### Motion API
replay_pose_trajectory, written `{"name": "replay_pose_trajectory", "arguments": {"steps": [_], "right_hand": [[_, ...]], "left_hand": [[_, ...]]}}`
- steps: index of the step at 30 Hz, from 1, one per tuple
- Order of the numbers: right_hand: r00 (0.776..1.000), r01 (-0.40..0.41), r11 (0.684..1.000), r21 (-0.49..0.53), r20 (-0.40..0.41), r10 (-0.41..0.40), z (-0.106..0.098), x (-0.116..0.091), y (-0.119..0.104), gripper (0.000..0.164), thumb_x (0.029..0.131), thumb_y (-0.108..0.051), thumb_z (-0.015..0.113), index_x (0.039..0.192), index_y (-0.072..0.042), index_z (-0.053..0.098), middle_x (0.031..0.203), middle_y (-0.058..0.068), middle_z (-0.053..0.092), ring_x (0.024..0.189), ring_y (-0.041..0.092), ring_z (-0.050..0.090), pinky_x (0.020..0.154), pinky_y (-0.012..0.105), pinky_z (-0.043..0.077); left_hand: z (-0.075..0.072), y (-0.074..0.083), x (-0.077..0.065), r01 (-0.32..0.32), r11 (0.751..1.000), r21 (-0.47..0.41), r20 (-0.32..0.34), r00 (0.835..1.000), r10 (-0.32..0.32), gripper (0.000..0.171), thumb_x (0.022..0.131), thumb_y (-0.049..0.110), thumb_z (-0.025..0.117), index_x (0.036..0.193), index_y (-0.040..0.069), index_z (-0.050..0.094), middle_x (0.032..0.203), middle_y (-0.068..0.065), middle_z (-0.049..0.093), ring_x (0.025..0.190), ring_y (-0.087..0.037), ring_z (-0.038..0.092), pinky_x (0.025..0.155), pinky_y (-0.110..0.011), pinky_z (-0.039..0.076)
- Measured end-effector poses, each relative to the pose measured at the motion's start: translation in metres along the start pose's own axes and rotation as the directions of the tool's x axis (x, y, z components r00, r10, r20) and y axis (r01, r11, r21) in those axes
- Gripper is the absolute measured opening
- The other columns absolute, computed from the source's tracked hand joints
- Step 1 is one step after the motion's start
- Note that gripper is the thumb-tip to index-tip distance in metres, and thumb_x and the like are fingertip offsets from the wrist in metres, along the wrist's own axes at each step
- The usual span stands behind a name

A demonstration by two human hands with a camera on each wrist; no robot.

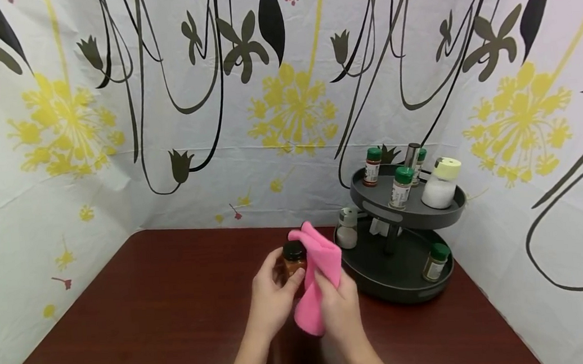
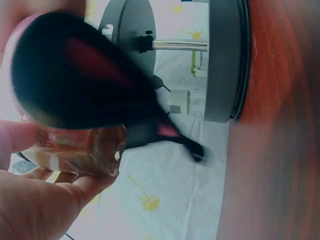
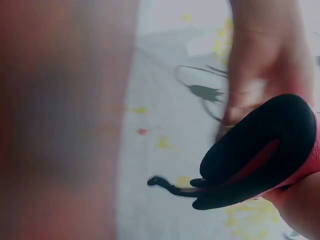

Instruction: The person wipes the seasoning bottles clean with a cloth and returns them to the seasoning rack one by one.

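My left hand (image 1: 270,303) grips a small glass spice jar (image 1: 293,253) with a black lid and reddish-brown contents, above the table. In the left wrist view the fingers and thumb lie around the jar (image 2: 102,150), and its label is partly covered. My right hand (image 1: 342,311) holds a folded pink cloth (image 1: 324,253) right beside the jar. Seen from the wrists, the cloth (image 3: 265,150) shows a black side with pink inside the fold, and a thin black loop or tail hangs from it. Whether the cloth touches the jar I cannot tell.
A dark two-tier turntable rack (image 1: 395,284) stands at the right on the reddish-brown table (image 1: 178,302). Its tiers carry several green-capped spice jars, a white bottle with a pale yellow cap (image 1: 441,184) and a clear shaker (image 1: 347,229). Flower-patterned sheeting (image 1: 210,176) hangs behind and beside the table.
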State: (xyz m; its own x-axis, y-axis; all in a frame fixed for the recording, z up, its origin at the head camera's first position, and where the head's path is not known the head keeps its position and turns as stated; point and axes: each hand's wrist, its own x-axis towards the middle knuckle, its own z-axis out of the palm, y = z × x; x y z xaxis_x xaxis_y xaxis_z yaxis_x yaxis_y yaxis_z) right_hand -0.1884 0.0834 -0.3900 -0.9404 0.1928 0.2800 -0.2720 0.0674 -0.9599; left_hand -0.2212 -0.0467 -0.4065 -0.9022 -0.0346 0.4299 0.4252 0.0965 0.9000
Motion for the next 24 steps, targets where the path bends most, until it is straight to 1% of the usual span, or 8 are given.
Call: {"name": "replay_pose_trajectory", "arguments": {"steps": [4, 6, 10, 12, 15, 17, 19, 24], "right_hand": [[0.995, -0.096, 0.995, 0.032, 0.043, 0.095, 0.005, -0.001, 0.017, 0.031, 0.107, -0.011, 0.057, 0.133, 0.004, 0.065, 0.102, 0.011, 0.071, 0.085, 0.011, 0.062, 0.074, 0.026, 0.055], [0.991, -0.120, 0.993, 0.024, 0.061, 0.118, 0.004, 0.002, 0.016, 0.031, 0.107, -0.012, 0.056, 0.132, 0.004, 0.065, 0.100, 0.011, 0.071, 0.084, 0.012, 0.063, 0.074, 0.027, 0.055], [0.997, -0.061, 0.998, -0.010, 0.044, 0.062, -0.004, 0.009, -0.002, 0.028, 0.108, -0.015, 0.056, 0.130, -0.001, 0.067, 0.101, 0.011, 0.068, 0.087, 0.015, 0.062, 0.076, 0.027, 0.053], [0.998, -0.026, 0.999, 0.022, 0.049, 0.025, -0.006, 0.011, -0.013, 0.030, 0.109, -0.016, 0.055, 0.135, -0.007, 0.067, 0.117, 0.009, 0.070, 0.102, 0.015, 0.063, 0.087, 0.026, 0.054], [0.998, 0.008, 0.999, 0.040, 0.054, -0.011, -0.007, 0.008, -0.017, 0.033, 0.110, -0.016, 0.054, 0.141, -0.008, 0.063, 0.128, 0.010, 0.067, 0.111, 0.019, 0.061, 0.093, 0.027, 0.053], [0.998, 0.005, 1.000, 0.028, 0.063, -0.006, -0.006, 0.006, -0.011, 0.034, 0.110, -0.014, 0.054, 0.141, -0.004, 0.062, 0.125, 0.012, 0.068, 0.107, 0.018, 0.063, 0.090, 0.028, 0.055], [0.998, -0.028, 1.000, -0.007, 0.061, 0.029, -0.004, 0.004, -0.001, 0.032, 0.108, -0.011, 0.055, 0.137, 0.001, 0.062, 0.113, 0.016, 0.069, 0.094, 0.018, 0.063, 0.081, 0.028, 0.055], [0.988, -0.121, 0.991, -0.062, 0.087, 0.127, -0.004, 0.004, 0.014, 0.030, 0.106, -0.009, 0.057, 0.131, 0.005, 0.064, 0.098, 0.014, 0.071, 0.081, 0.015, 0.065, 0.071, 0.031, 0.056]], "left_hand": [[-0.003, 0.002, 0.002, -0.007, 1.000, -0.016, -0.028, 1.000, 0.007, 0.045, 0.099, 0.006, 0.074, 0.142, 0.007, 0.061, 0.133, -0.017, 0.069, 0.126, -0.032, 0.068, 0.108, -0.048, 0.057], [-0.003, 0.002, 0.003, -0.008, 1.000, -0.009, -0.026, 1.000, 0.008, 0.045, 0.099, 0.006, 0.075, 0.142, 0.007, 0.062, 0.132, -0.017, 0.069, 0.125, -0.030, 0.068, 0.109, -0.045, 0.057], [0.000, 0.001, 0.001, -0.002, 1.000, -0.003, 0.015, 1.000, 0.002, 0.044, 0.097, 0.006, 0.076, 0.139, 0.009, 0.064, 0.128, -0.016, 0.071, 0.117, -0.027, 0.069, 0.101, -0.035, 0.060], [0.001, 0.001, 0.000, -0.001, 1.000, -0.005, 0.032, 0.999, 0.001, 0.043, 0.096, 0.006, 0.077, 0.138, 0.010, 0.065, 0.126, -0.014, 0.071, 0.113, -0.025, 0.070, 0.098, -0.030, 0.060], [0.001, 0.002, -0.001, -0.010, 1.000, -0.021, 0.024, 1.000, 0.011, 0.045, 0.096, 0.006, 0.078, 0.138, 0.012, 0.066, 0.125, -0.013, 0.072, 0.111, -0.025, 0.070, 0.097, -0.029, 0.060], [0.000, 0.003, 0.000, -0.017, 0.999, -0.031, 0.002, 1.000, 0.018, 0.046, 0.095, 0.005, 0.078, 0.139, 0.011, 0.066, 0.126, -0.014, 0.071, 0.113, -0.026, 0.070, 0.099, -0.032, 0.061], [-0.002, 0.004, 0.001, -0.022, 0.999, -0.038, -0.024, 1.000, 0.021, 0.047, 0.095, 0.005, 0.078, 0.140, 0.009, 0.065, 0.126, -0.016, 0.071, 0.115, -0.027, 0.071, 0.102, -0.036, 0.061], [-0.005, 0.005, 0.002, -0.007, 0.999, -0.036, -0.045, 0.999, 0.005, 0.049, 0.095, 0.004, 0.078, 0.142, 0.005, 0.063, 0.128, -0.018, 0.071, 0.122, -0.030, 0.070, 0.108, -0.043, 0.056]]}}
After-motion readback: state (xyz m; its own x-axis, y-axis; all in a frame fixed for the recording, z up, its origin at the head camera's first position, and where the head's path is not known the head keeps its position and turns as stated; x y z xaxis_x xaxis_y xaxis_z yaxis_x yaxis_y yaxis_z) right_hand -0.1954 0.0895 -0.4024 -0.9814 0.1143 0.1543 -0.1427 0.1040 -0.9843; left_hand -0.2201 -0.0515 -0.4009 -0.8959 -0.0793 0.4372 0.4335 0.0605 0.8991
